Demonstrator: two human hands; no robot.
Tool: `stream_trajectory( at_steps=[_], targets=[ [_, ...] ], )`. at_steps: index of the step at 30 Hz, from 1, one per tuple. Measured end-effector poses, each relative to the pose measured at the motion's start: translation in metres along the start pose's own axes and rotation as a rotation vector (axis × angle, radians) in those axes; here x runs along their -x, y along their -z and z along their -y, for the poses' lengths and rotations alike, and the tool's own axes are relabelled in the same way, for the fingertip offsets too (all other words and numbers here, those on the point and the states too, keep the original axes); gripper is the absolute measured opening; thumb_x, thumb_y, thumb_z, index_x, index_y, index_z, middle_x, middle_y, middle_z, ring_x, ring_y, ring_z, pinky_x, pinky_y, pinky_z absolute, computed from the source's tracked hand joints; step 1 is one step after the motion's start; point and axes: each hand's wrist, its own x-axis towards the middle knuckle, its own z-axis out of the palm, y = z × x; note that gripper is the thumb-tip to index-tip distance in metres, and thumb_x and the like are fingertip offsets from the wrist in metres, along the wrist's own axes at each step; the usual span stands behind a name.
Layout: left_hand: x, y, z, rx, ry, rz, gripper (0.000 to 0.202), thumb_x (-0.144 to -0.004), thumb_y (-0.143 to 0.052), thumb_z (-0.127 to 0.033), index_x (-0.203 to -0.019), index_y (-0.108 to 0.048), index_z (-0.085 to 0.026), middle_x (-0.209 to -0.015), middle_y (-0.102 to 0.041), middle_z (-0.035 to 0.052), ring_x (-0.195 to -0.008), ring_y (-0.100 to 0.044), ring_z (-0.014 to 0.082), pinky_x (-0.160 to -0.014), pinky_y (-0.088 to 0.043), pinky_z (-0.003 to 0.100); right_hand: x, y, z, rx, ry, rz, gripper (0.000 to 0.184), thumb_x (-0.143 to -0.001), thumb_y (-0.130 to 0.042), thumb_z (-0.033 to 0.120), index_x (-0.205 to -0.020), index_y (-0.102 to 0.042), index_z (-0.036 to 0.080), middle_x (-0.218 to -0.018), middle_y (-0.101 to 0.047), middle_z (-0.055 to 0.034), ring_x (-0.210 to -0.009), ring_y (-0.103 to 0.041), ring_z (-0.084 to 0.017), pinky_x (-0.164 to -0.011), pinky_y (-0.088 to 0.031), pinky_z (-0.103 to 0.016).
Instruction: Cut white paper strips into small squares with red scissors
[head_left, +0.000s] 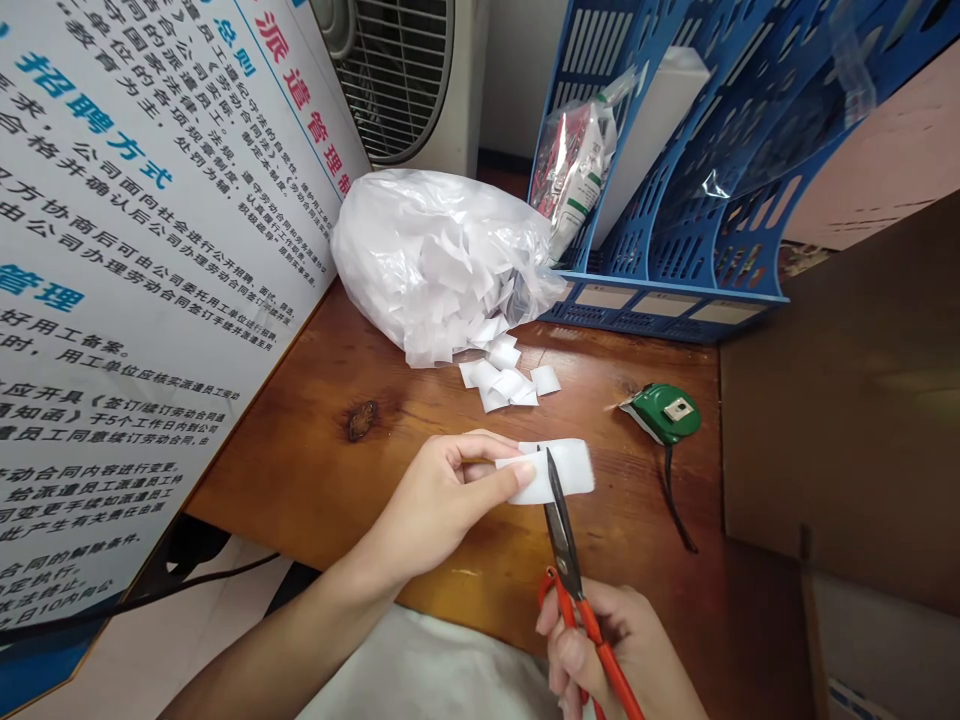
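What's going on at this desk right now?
A person's left hand pinches a white strip above the wooden table. The right hand holds red-handled scissors, with the blades laid across the strip's middle. Behind them, a clear plastic bag full of small white pieces lies open, and a few loose pieces have spilled onto the table. A green tape measure sits nearby, in front of a blue file rack.

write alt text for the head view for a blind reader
A left hand pinches a white strip over a wooden desk while the right hand holds red-handled scissors across it. Behind lie loose white pieces spilling from a plastic bag.
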Motion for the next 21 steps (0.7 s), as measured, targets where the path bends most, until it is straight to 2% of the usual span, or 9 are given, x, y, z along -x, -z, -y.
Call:
stream_trajectory(
  at_steps=[4,9,15,21],
  targets=[
    [-0.002,0.001,0.001,-0.005,-0.007,0.006,0.017,-0.089,-0.074,-0.031,-0.089,-0.078,-0.015,-0.108,-0.072,0.0090,-0.094,-0.064,0.0182,-0.083,-0.049,0.026,0.000,-0.001,0.001,0.004,-0.007,-0.010,0.061,-0.073,-0.070,0.075,-0.076,-0.058,0.015,-0.058,-0.056,-0.0016,-0.043,-0.049,-0.010,-0.043,-0.042,-0.022],
    [-0.002,0.002,0.001,-0.012,-0.025,0.014,0.016,-0.089,-0.075,-0.031,-0.088,-0.078,-0.015,-0.102,-0.071,0.0075,-0.094,-0.064,0.0177,-0.082,-0.049,0.025,-0.002,-0.001,0.000,0.015,-0.035,-0.023,0.059,-0.074,-0.070,0.073,-0.075,-0.058,0.015,-0.057,-0.057,-0.0014,-0.041,-0.050,-0.009,-0.041,-0.041,-0.021],
    [-0.003,0.001,0.002,-0.005,-0.029,0.018,0.015,-0.088,-0.076,-0.030,-0.088,-0.079,-0.016,-0.098,-0.069,0.0057,-0.092,-0.063,0.0151,-0.082,-0.048,0.021,-0.003,-0.005,0.001,0.107,-0.100,-0.108,0.045,-0.081,-0.068,0.059,-0.073,-0.056,0.016,-0.052,-0.058,-0.0007,-0.037,-0.051,-0.010,-0.039,-0.038,-0.019],
    [-0.004,0.003,0.006,-0.036,-0.036,-0.009,0.017,-0.091,-0.072,-0.031,-0.090,-0.079,-0.015,-0.103,-0.071,0.0077,-0.095,-0.064,0.0169,-0.084,-0.049,0.023,-0.010,-0.013,0.003,0.109,-0.099,-0.125,0.043,-0.083,-0.065,0.057,-0.074,-0.055,0.017,-0.053,-0.058,-0.0004,-0.036,-0.049,-0.010,-0.038,-0.035,-0.020]
  ],
)
